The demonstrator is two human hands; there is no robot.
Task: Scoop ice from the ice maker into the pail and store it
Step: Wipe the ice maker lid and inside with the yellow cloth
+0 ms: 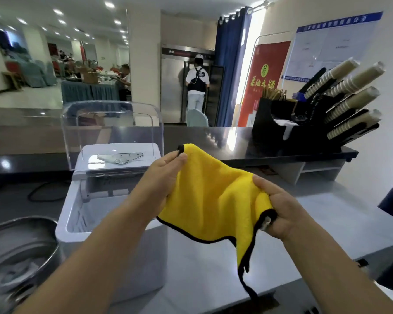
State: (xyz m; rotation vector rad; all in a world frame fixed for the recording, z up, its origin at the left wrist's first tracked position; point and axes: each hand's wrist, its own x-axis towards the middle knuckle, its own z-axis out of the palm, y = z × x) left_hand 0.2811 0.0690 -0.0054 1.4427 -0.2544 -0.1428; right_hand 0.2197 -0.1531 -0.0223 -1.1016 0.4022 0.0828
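A white ice maker stands on the counter at centre left, its clear lid raised upright. Its inner basket looks empty of ice from here. A steel pail sits at the lower left, with something pale inside. Both hands hold a yellow cloth with a black edge, spread in the air to the right of the ice maker. My left hand pinches its upper corner. My right hand grips the right edge. No scoop is in view.
A grey counter runs to the right. On a raised black shelf at the back stands a black cup dispenser with stacked paper cups. A black cable lies behind the ice maker. A person stands far off by a steel fridge.
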